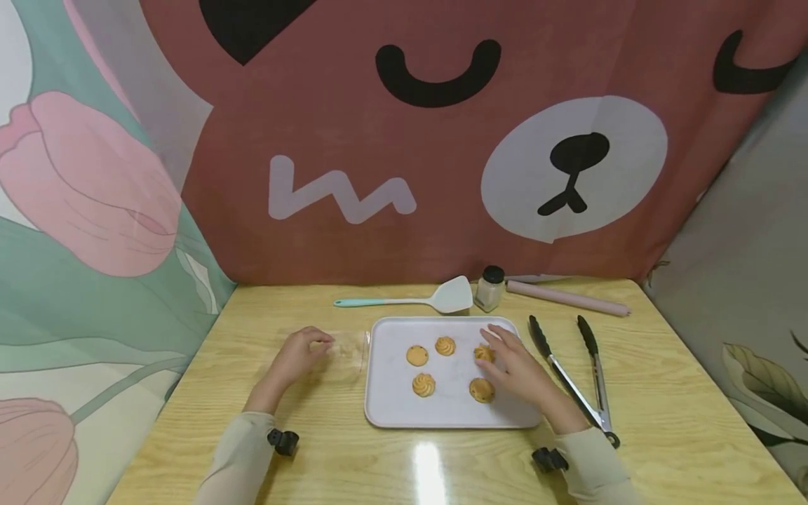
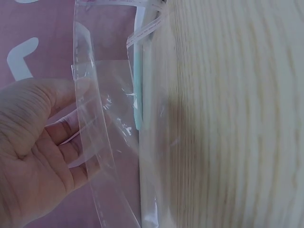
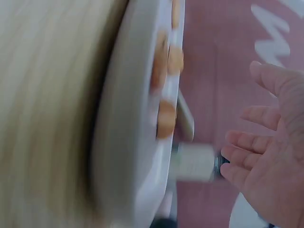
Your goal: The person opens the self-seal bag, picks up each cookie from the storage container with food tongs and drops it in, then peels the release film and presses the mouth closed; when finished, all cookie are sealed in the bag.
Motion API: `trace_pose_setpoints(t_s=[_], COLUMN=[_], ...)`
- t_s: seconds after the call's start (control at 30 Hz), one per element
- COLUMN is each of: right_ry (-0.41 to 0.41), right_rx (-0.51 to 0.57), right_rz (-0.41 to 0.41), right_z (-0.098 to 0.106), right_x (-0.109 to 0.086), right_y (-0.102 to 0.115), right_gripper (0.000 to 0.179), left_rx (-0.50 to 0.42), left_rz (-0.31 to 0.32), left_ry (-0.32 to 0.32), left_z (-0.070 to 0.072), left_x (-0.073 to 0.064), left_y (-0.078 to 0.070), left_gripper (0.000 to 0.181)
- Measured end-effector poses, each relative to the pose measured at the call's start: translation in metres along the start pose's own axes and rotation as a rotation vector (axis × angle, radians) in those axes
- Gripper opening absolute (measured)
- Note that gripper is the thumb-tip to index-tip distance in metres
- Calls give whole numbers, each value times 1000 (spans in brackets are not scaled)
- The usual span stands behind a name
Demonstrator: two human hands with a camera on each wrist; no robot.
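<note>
My left hand (image 1: 307, 351) pinches a clear plastic bag (image 1: 349, 352) by its edge, left of the tray. In the left wrist view the bag (image 2: 116, 109) stands up from the wood, and the fingertips show through its film. My right hand (image 1: 514, 365) hovers over the right part of a white tray (image 1: 391, 414), fingers spread and holding nothing. Beneath its fingertips a swirled cookie (image 1: 483, 353) is partly covered. Nearer the front lies a round flat cookie (image 1: 482, 391). The tray also bears another flat cookie (image 1: 416, 355) and two swirled cookies, one at the back (image 1: 445, 346).
Behind the tray lie a white spatula (image 1: 453, 296) with a mint handle, a black-lidded jar (image 1: 489, 289) and a pink roll (image 1: 568, 298). Black-tipped tongs (image 1: 571, 379) lie spread beside the tray, next to the right forearm. A printed cloth (image 1: 442, 231) hangs at the table's back edge.
</note>
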State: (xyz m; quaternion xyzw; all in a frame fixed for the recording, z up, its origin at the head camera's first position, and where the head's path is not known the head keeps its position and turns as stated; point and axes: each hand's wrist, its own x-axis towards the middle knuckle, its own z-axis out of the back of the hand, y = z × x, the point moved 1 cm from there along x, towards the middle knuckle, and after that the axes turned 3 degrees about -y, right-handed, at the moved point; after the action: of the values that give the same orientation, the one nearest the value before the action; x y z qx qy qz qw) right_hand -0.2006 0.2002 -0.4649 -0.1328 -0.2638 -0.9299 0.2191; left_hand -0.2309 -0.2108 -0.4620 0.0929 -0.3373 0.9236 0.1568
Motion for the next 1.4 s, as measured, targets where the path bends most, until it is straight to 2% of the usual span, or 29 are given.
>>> trace_pose_setpoints(t_s=[0.2, 0.47, 0.57, 0.7, 0.8, 0.93, 1.1, 1.17, 1.4], right_ry=[-60, -25, -15, 34, 93, 155, 197, 207, 192], right_rx=[-35, -49, -85, -120, -120, -96, -108, -118, -132], right_rz=[-88, -200, -303, -467, -535, -550, -544, -543, -564], right_z=[23, 49, 61, 73, 77, 77, 71, 68, 62], right_x=[-25, -53, -57, -60, -62, -65, -67, -68, -67], right_y=[-36, -64, -71, -79, -84, -91, -98, -101, -102], right_gripper=[52, 58, 66, 86, 97, 102, 109, 111, 114], left_rx=[2, 13, 16, 24, 30, 28, 18, 17, 38], left_rz=[-9, -4, -15, -36, -41, -50, -29, -14, -40], left_ry=[17, 32, 30, 20, 18, 14, 30, 40, 29], left_z=[-1, -1, -1, 0, -1, -1, -1, -1, -2], left_x=[-1, -4, -4, -3, -3, -4, -4, -4, -4], left_y=[1, 3, 3, 3, 4, 5, 3, 3, 3], left_gripper=[12, 11, 11, 11, 11, 10, 12, 12, 11])
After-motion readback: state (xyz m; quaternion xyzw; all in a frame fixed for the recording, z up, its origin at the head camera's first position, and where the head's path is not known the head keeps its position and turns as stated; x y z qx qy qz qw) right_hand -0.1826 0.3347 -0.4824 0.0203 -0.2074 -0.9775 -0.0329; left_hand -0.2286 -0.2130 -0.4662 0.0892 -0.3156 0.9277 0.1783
